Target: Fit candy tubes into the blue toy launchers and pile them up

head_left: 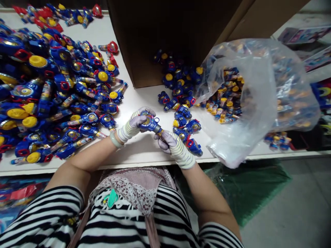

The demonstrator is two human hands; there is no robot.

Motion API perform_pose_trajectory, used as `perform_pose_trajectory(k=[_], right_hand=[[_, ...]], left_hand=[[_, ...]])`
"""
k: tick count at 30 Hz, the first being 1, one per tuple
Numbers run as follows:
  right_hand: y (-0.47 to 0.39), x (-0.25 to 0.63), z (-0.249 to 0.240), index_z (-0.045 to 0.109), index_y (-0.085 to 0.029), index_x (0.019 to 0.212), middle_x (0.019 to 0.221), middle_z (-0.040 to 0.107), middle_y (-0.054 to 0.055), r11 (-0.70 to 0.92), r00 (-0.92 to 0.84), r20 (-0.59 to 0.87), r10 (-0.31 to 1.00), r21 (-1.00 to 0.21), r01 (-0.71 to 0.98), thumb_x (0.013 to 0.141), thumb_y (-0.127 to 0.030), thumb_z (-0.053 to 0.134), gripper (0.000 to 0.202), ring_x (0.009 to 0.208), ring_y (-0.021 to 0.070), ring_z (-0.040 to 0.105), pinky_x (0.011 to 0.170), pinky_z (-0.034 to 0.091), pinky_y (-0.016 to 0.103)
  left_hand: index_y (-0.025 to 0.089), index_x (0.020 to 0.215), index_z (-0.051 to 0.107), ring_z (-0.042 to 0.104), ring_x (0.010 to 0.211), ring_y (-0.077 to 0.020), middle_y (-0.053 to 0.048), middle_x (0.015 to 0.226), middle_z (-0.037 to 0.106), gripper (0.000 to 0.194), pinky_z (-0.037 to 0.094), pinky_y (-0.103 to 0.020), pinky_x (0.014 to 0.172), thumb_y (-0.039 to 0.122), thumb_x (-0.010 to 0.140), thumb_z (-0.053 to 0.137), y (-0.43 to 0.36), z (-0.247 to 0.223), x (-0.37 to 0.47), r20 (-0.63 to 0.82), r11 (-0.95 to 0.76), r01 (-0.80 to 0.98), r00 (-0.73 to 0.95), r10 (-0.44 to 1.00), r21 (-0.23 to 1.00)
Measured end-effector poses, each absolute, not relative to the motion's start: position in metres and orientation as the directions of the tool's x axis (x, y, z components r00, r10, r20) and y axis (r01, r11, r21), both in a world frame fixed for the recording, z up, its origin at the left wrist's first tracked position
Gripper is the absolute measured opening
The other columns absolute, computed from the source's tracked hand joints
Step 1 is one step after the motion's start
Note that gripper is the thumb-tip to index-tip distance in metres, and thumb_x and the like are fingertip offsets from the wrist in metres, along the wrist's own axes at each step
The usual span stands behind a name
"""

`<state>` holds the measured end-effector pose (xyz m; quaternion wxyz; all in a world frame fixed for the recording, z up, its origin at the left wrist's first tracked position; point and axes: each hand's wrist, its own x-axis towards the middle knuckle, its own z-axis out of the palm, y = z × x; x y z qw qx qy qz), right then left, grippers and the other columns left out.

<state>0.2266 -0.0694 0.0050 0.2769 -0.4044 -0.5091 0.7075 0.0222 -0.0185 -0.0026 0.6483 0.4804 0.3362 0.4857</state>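
In front of my body, both gloved hands meet on a blue plastic toy with a round, gold-patterned head and a narrow neck. My left hand wraps its fingers around the round head. My right hand pinches a small tube at the neck end; the fingers hide most of the tube. Just right of my hands lie several similar blue toys without visible tubes. A clear plastic bag farther right lies open and holds many small printed tubes with yellow caps.
Finished-looking blue toys with tubes are heaped on the left of the white table. A large cardboard box stands behind, its open side toward me, with blue toys spilling out. A few tubes lie near the right front edge.
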Motion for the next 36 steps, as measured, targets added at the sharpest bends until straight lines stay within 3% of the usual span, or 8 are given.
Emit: perform_pose_trajectory(k=[6, 13, 16, 21, 26, 30, 32, 36], right_hand=[[-0.060, 0.238, 0.020, 0.062, -0.018, 0.081, 0.063, 0.052, -0.001, -0.029, -0.473, -0.199, 0.858, -0.940, 0.341, 0.091, -0.071, 0.048, 0.055, 0.060, 0.0118, 0.046, 0.058, 0.037, 0.026], [-0.076, 0.233, -0.002, 0.060, -0.017, 0.093, 0.051, 0.033, -0.010, -0.447, -0.708, -0.401, 0.582, -0.884, 0.133, 0.092, -0.075, 0.032, 0.065, 0.038, 0.0081, 0.021, 0.040, 0.019, 0.023], [-0.069, 0.231, -0.007, 0.063, -0.016, 0.099, 0.065, 0.055, 0.000, -0.152, -0.525, -0.317, 0.790, -0.930, 0.334, 0.095, -0.071, 0.032, 0.064, 0.049, 0.0124, 0.045, 0.051, 0.038, 0.026], [-0.060, 0.234, 0.005, 0.064, -0.015, 0.105, 0.092, 0.068, 0.012, 0.228, -0.425, -0.191, 0.885, -0.618, 0.752, 0.096, -0.055, 0.051, 0.043, 0.079, 0.0226, 0.062, 0.073, 0.044, 0.033], [-0.076, 0.226, -0.002, 0.056, -0.019, 0.086, 0.061, 0.049, -0.004, -0.137, -0.569, -0.300, 0.766, -0.940, 0.311, 0.095, -0.067, 0.044, 0.050, 0.052, 0.0105, 0.042, 0.052, 0.033, 0.023], [-0.085, 0.213, -0.020, 0.051, -0.021, 0.086, 0.049, 0.025, -0.013, -0.530, -0.734, -0.369, 0.570, -0.848, 0.015, 0.089, -0.081, 0.031, 0.063, 0.038, 0.0076, 0.014, 0.038, 0.015, 0.022], [-0.080, 0.211, -0.019, 0.052, -0.020, 0.088, 0.050, 0.028, -0.012, -0.499, -0.736, -0.354, 0.576, -0.866, 0.026, 0.090, -0.082, 0.025, 0.067, 0.038, 0.0081, 0.018, 0.038, 0.019, 0.022], [-0.064, 0.219, 0.003, 0.057, -0.019, 0.096, 0.072, 0.052, -0.001, -0.015, -0.476, -0.214, 0.853, -0.921, 0.388, 0.088, -0.077, 0.049, 0.060, 0.058, 0.0103, 0.043, 0.054, 0.034, 0.023]], left_hand=[[0.015, 0.103, 0.063, 0.044, 0.046, -0.0072, 0.000, 0.074, 0.058, 0.042, 0.030, -0.017, 0.039, 0.052, 0.083, 0.068, -0.018, 0.008, 0.015, -0.040, 0.077, -0.069, 0.435, 0.900, 0.995], [0.014, 0.100, 0.068, 0.060, 0.077, -0.0173, -0.007, 0.089, 0.066, 0.044, 0.047, -0.024, 0.065, 0.052, 0.078, 0.072, -0.021, 0.021, 0.008, 0.027, -0.043, 0.014, 0.582, 0.813, 0.999], [0.014, 0.099, 0.066, 0.056, 0.068, -0.0139, -0.006, 0.085, 0.064, 0.042, 0.043, -0.022, 0.058, 0.051, 0.080, 0.068, -0.022, 0.012, 0.013, -0.045, 0.023, 0.053, 0.456, 0.889, 0.998], [0.014, 0.099, 0.064, 0.049, 0.059, -0.0121, -0.004, 0.078, 0.061, 0.039, 0.040, -0.022, 0.053, 0.050, 0.090, 0.057, -0.027, -0.006, 0.021, -0.087, 0.090, 0.005, 0.291, 0.953, 0.996], [0.014, 0.099, 0.067, 0.057, 0.068, -0.0149, -0.005, 0.084, 0.064, 0.048, 0.045, -0.023, 0.060, 0.057, 0.080, 0.066, -0.028, -0.007, 0.011, 0.004, 0.027, -0.078, 0.380, 0.925, 0.997], [0.015, 0.100, 0.069, 0.062, 0.079, -0.0200, -0.008, 0.088, 0.067, 0.051, 0.050, -0.027, 0.068, 0.058, 0.074, 0.072, -0.027, 0.012, -0.001, 0.038, -0.035, -0.014, 0.476, 0.879, 0.999], [0.015, 0.100, 0.070, 0.063, 0.080, -0.0208, -0.008, 0.090, 0.069, 0.048, 0.051, -0.027, 0.068, 0.055, 0.073, 0.074, -0.025, 0.022, -0.005, 0.030, -0.062, 0.051, 0.480, 0.877, 0.997], [0.017, 0.101, 0.068, 0.055, 0.053, -0.0136, -0.003, 0.073, 0.064, 0.036, 0.041, -0.021, 0.045, 0.047, 0.080, 0.068, -0.021, 0.025, -0.004, -0.055, 0.013, 0.137, 0.303, 0.951, 0.991]])
